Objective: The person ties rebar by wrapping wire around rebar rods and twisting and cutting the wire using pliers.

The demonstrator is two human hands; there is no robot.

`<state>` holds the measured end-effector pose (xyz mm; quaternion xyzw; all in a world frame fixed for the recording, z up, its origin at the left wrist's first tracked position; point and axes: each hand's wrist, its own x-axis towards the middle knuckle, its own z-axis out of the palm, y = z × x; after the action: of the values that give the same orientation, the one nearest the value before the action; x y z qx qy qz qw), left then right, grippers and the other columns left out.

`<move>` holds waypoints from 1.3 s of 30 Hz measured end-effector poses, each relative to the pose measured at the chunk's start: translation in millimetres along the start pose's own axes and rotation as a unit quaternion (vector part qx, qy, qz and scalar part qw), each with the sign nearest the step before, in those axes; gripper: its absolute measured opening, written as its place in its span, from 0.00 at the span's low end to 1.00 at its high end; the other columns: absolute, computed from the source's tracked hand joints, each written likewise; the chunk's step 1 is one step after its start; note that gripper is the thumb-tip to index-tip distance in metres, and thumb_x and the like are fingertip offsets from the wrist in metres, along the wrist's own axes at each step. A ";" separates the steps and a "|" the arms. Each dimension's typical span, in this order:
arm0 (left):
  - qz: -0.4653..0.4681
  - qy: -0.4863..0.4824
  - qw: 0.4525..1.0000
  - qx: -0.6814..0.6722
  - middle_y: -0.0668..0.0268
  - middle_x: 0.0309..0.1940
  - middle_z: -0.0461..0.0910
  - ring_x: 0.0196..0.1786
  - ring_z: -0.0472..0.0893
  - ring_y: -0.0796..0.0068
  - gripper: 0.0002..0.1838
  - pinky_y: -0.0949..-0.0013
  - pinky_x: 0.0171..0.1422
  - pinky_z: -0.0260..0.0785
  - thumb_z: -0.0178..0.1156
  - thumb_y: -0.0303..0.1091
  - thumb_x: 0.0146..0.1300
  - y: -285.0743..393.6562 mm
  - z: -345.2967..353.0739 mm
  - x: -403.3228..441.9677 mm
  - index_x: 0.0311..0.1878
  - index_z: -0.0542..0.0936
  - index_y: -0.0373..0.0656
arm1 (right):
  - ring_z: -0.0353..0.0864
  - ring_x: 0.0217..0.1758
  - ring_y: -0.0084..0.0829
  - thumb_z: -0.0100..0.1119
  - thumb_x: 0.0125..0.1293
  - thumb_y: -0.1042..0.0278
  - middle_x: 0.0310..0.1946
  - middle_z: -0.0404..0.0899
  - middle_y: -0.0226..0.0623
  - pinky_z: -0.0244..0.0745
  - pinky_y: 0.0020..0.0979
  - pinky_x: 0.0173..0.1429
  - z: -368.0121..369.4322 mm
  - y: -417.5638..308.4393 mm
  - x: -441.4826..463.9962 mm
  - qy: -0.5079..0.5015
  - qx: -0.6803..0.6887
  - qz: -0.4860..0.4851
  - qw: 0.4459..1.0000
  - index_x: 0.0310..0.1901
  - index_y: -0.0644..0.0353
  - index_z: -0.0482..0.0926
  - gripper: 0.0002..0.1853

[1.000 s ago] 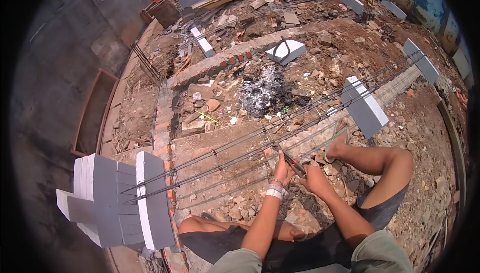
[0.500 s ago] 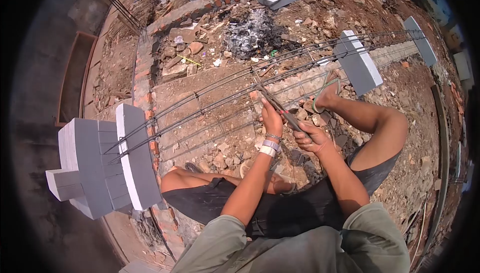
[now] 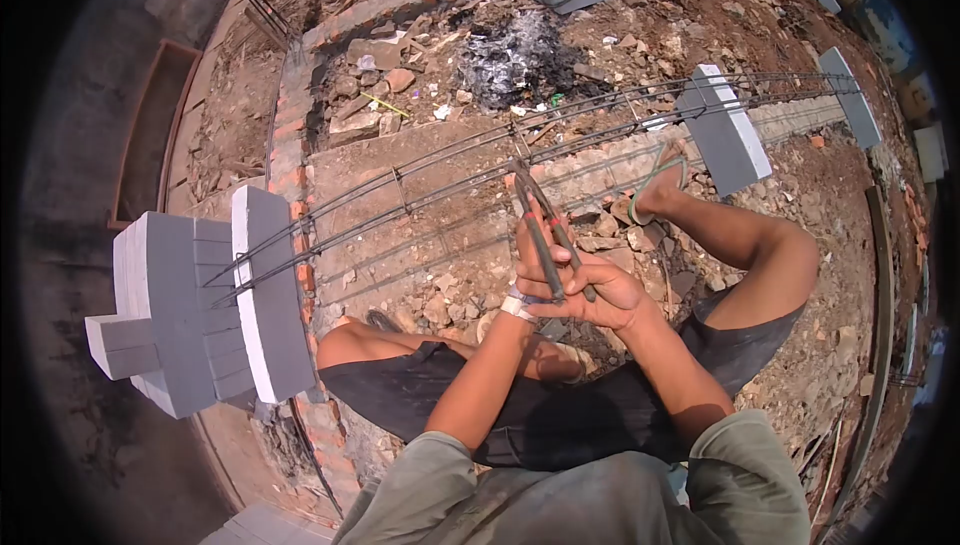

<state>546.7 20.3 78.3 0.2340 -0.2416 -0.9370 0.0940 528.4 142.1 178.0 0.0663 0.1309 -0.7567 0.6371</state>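
Observation:
A pair of long-handled pincers [image 3: 541,242] stands between my hands, handles apart, jaws up at the near bars of the rebar frame [image 3: 407,207]. My left hand [image 3: 528,257] is closed about the handles, partly hidden behind them. At the lower handle ends, my right hand [image 3: 600,292] holds the tool with its fingers reaching across toward the left wrist. The frame of long bars joined by thin stirrups runs from lower left to upper right. Whether the jaws bite on wire is too small to tell.
The bars rest on a grey-white block [image 3: 272,295] at left and another block [image 3: 727,135] at right. Stacked blocks [image 3: 170,305] stand further left. Beyond lie an ash heap [image 3: 515,65], rubble and a low brick wall [image 3: 290,145]. My bent legs are beside the bars.
The pincers have swung more upright and their handles have spread. My right hand has shifted left and loosened its fist, coming up against my left hand.

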 end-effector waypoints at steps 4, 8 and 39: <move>0.041 -0.149 0.988 -0.010 0.71 0.38 0.69 0.37 0.71 0.79 0.24 0.73 0.38 0.68 0.60 0.43 0.70 -15.9 -13.5 1.3 0.62 0.67 0.41 | 0.64 0.74 0.56 0.44 0.52 0.91 0.69 0.63 0.60 0.63 0.64 0.73 3.7 6.3 6.2 0.025 0.049 -0.124 0.991 0.52 0.59 0.66 0.24; 0.141 -0.029 0.939 0.314 0.73 0.32 0.73 0.33 0.76 0.76 0.13 0.75 0.35 0.70 0.55 0.45 0.73 -36.5 -40.2 13.9 0.42 0.71 0.46 | 0.65 0.73 0.53 0.44 0.51 0.91 0.71 0.60 0.57 0.66 0.63 0.72 -2.5 -13.0 -4.6 0.065 -0.070 -0.169 0.981 0.66 0.62 0.59 0.37; 0.137 -0.052 0.975 0.168 0.79 0.17 0.58 0.17 0.55 0.89 0.16 0.79 0.20 0.49 0.47 0.47 0.79 20.3 47.7 -9.6 0.41 0.72 0.44 | 0.81 0.46 0.25 0.56 0.75 0.54 0.49 0.83 0.41 0.75 0.27 0.53 17.4 -61.2 24.4 0.226 -0.544 -0.349 0.729 0.58 0.70 0.76 0.24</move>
<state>533.2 25.0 129.0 0.1620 -0.4302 -0.8721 0.1679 465.1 123.6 195.1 -0.1733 0.6744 -0.6874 0.2066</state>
